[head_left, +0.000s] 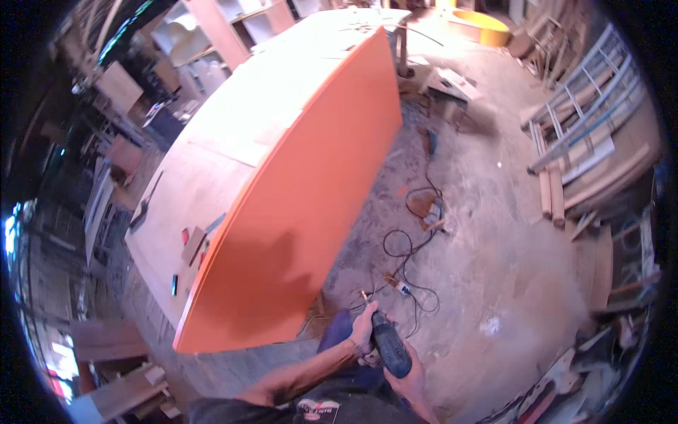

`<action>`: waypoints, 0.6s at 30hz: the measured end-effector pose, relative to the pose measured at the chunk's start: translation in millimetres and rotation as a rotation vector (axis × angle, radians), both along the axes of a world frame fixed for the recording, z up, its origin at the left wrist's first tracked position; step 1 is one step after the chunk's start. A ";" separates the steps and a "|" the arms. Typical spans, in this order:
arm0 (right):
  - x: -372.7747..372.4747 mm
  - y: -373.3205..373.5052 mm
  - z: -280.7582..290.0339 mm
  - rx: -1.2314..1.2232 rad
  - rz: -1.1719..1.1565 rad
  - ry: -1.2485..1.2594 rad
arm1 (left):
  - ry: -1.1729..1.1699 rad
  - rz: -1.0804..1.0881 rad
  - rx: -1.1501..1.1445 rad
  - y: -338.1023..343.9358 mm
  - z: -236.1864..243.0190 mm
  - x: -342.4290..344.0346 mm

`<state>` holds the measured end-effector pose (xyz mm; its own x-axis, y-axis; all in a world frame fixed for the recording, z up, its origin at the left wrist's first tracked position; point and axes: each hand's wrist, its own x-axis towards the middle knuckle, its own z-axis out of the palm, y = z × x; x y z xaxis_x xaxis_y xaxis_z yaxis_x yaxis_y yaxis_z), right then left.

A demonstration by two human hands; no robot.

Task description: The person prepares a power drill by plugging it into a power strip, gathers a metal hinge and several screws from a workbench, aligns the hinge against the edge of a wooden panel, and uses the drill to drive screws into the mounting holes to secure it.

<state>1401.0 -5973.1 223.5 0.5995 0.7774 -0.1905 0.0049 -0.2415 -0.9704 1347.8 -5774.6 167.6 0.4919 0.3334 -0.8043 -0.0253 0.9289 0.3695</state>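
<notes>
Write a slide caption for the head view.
Both hands on a drill above the workshop floor, beside a large, curved-edged orange panel.

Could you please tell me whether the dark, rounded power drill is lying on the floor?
No, the left hand and right hand hold the drill.

left hand: curled | right hand: curled, lower | left forearm: bare, slanting
</notes>
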 end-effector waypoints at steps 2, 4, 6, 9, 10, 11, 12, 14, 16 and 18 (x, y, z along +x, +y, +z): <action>8.1 12.2 21.1 -0.025 -0.005 -0.048 | 0.013 0.038 0.056 6.3 50.7 25.9; 14.8 24.9 26.8 0.048 -0.017 -0.147 | -0.027 -0.012 0.126 20.1 72.1 30.2; 29.6 49.7 33.1 0.091 -0.005 -0.142 | -0.036 0.035 0.116 39.8 86.0 42.5; 61.8 87.1 17.5 0.127 -0.011 -0.197 | -0.075 0.072 0.123 76.7 82.3 74.4; 73.5 104.2 14.2 0.122 -0.006 -0.242 | -0.087 0.084 0.143 93.7 78.2 86.2; 87.8 122.6 12.2 0.115 -0.014 -0.259 | -0.100 0.095 0.161 112.7 73.9 100.7; 103.4 142.4 10.9 0.104 -0.023 -0.272 | -0.116 0.087 0.155 133.7 69.3 117.5; 132.3 187.2 11.7 0.083 -0.035 -0.302 | -0.171 0.025 0.166 182.4 67.0 151.0; 162.8 224.3 11.2 0.106 -0.053 -0.349 | -0.189 -0.020 0.196 228.8 65.4 186.9; 185.6 264.5 32.2 0.011 -0.045 -0.361 | -0.163 -0.046 0.166 256.3 69.7 206.2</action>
<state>1586.6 -5708.5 255.7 0.6601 0.7497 0.0476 0.3370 -0.2389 -0.9107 1554.0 -5518.3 237.3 0.6288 0.4287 -0.6487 -0.0562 0.8572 0.5119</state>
